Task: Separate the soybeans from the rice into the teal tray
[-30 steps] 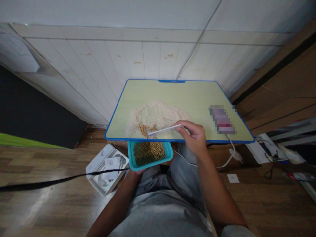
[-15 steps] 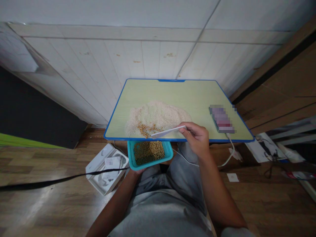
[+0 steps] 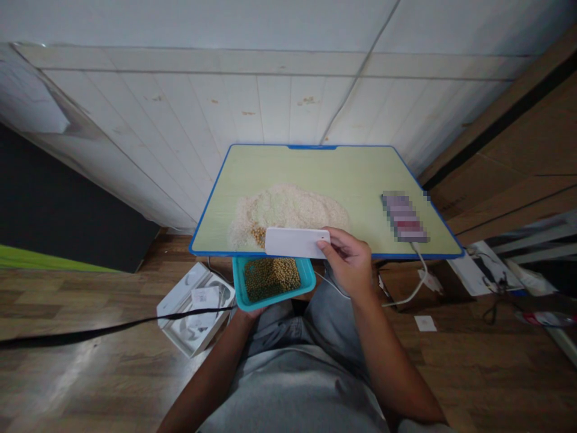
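My right hand (image 3: 349, 258) pinches one end of a flat white card (image 3: 293, 242), its broad face turned up toward me over the table's front edge. Left of the card, some soybeans (image 3: 258, 236) show; others may lie hidden beneath it. Behind them spreads a heap of pale rice-like grains (image 3: 297, 204). Just below the table edge, my left hand (image 3: 251, 313) holds a teal plastic basket (image 3: 308, 278) from underneath, most of its fingers out of sight. Many soybeans (image 3: 273, 276) lie inside the basket.
The pale green folding table (image 3: 311, 168) has a blue rim. On its right lies a pixelated phone (image 3: 404, 216) with a white cable (image 3: 424, 273). An open white box (image 3: 196, 310) sits on the floor at left, crossed by a black strap (image 3: 135, 320). Cardboard (image 3: 514, 150) stands at right.
My right hand has shifted slightly left and toward me, and the card has turned from edge-on to face-up. It now covers some of the loose beans. The basket stays put.
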A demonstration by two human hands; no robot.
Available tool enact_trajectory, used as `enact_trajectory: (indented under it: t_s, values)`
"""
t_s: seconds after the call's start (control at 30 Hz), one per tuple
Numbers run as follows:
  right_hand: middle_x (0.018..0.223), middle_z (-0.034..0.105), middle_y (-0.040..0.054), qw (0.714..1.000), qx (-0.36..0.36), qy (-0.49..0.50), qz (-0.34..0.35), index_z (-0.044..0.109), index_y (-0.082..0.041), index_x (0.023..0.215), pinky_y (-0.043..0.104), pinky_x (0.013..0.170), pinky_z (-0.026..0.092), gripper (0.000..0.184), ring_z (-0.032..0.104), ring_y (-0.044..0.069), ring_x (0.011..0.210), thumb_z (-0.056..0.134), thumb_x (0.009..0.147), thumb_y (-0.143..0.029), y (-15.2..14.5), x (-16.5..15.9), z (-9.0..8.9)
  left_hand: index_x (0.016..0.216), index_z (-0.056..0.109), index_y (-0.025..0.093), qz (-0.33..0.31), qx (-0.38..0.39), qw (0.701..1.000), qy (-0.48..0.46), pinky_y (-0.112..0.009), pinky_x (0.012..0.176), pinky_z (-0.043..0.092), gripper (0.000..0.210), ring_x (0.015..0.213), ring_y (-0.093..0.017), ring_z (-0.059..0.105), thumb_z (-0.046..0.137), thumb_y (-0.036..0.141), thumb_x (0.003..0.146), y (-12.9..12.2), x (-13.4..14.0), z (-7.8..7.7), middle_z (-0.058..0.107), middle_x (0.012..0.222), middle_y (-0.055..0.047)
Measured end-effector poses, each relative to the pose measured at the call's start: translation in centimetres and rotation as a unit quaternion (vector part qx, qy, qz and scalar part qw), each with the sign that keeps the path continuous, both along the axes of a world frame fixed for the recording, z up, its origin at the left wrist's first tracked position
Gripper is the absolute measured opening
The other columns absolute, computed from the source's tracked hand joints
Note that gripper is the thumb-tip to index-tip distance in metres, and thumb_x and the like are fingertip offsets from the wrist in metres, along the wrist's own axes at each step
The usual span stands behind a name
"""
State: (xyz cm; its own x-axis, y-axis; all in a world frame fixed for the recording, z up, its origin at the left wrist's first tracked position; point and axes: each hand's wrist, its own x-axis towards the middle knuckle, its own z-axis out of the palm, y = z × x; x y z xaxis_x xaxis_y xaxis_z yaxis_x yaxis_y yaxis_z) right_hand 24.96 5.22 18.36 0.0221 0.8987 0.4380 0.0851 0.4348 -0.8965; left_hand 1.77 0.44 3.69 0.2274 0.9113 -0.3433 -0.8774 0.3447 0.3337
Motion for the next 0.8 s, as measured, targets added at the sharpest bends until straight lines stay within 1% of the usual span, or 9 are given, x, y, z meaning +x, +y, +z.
enact_trajectory:
  t_s: [0.1,0.2,0.23,0.33,0.4,0.5,0.67,0.73,0.8]
  values:
    - [0.085,0.086,0.0017,1.000,-0.012,0.003,-0.015,0.084,-0.024,0.101,0.027,0.063,0.063,0.017,0.080,0.019,0.072,0.080,0.088,-0.033,-0.2,0.0,-0.4,0.137,0.074,0.031,0.022,-0.067,0.997,-0.022,-0.059,0.132,0.036,0.058,0.140,-0.027,0.064,0.031,0.058,0.108,-0.2,-0.2,-0.4,0.073,0.141,0.001]
    - [0.087,0.087,0.0023,0.998,-0.019,0.019,-0.053,0.084,-0.024,0.102,0.027,0.066,0.064,0.018,0.081,0.020,0.075,0.081,0.087,-0.033,-0.2,0.5,-0.8,0.133,0.076,0.033,0.030,-0.104,0.994,-0.022,-0.054,0.132,0.035,0.063,0.146,-0.026,0.059,0.028,0.062,0.107,-0.7,-0.4,-0.4,0.076,0.133,-0.001]
    - [0.089,0.087,0.0028,0.997,-0.020,0.027,-0.069,0.084,-0.023,0.102,0.027,0.068,0.065,0.019,0.082,0.020,0.077,0.082,0.087,-0.034,-0.1,0.7,-0.9,0.129,0.078,0.034,0.039,-0.118,0.992,-0.009,-0.053,0.132,0.036,0.063,0.148,-0.025,0.057,0.025,0.061,0.107,-0.8,-0.4,-0.2,0.078,0.130,0.000]
    - [0.090,0.087,0.0041,0.992,-0.021,0.051,-0.111,0.084,-0.022,0.103,0.029,0.071,0.066,0.021,0.082,0.021,0.079,0.082,0.087,-0.035,-0.1,1.1,-1.0,0.117,0.083,0.034,0.060,-0.159,0.985,0.035,-0.057,0.131,0.033,0.064,0.155,-0.027,0.047,0.024,0.055,0.108,-0.8,-0.1,1.0,0.077,0.129,0.002]
    - [0.090,0.087,0.0043,0.991,-0.018,0.062,-0.118,0.084,-0.022,0.103,0.029,0.071,0.066,0.021,0.083,0.021,0.080,0.082,0.087,-0.036,-0.2,1.0,-0.8,0.113,0.084,0.033,0.065,-0.167,0.983,0.043,-0.060,0.131,0.031,0.064,0.157,-0.029,0.043,0.023,0.054,0.108,-0.7,0.2,1.8,0.076,0.130,0.003]
    - [0.091,0.087,0.0037,0.994,-0.018,0.055,-0.089,0.083,-0.023,0.103,0.028,0.070,0.066,0.019,0.083,0.020,0.078,0.082,0.088,-0.034,-0.6,0.4,-0.6,0.116,0.084,0.034,0.054,-0.154,0.986,0.030,-0.060,0.132,0.027,0.068,0.159,-0.028,0.038,0.020,0.055,0.109,-0.4,0.5,2.3,0.074,0.132,0.004]
    - [0.088,0.087,0.0022,0.999,-0.019,0.017,-0.036,0.083,-0.023,0.104,0.027,0.066,0.065,0.017,0.082,0.019,0.075,0.078,0.091,-0.032,-1.2,-1.0,-0.5,0.117,0.084,0.028,0.040,-0.131,0.991,0.012,-0.059,0.132,0.027,0.065,0.161,-0.029,0.033,0.023,0.050,0.110,-0.1,0.4,1.5,0.068,0.141,0.004]
    - [0.088,0.087,0.0021,0.999,-0.021,0.014,-0.036,0.083,-0.023,0.105,0.027,0.066,0.065,0.018,0.082,0.019,0.075,0.077,0.091,-0.032,-1.1,-1.0,-0.6,0.119,0.083,0.028,0.042,-0.128,0.991,0.007,-0.060,0.132,0.025,0.064,0.161,-0.029,0.033,0.024,0.052,0.109,-0.3,0.2,1.0,0.068,0.142,0.004]
    - [0.090,0.087,0.0025,0.998,-0.024,0.020,-0.049,0.083,-0.023,0.105,0.027,0.067,0.065,0.018,0.082,0.020,0.077,0.077,0.091,-0.033,-1.0,-0.8,-0.8,0.127,0.080,0.030,0.045,-0.121,0.992,-0.002,-0.063,0.132,0.022,0.066,0.161,-0.029,0.035,0.022,0.057,0.108,-0.4,0.1,0.8,0.069,0.140,0.003]
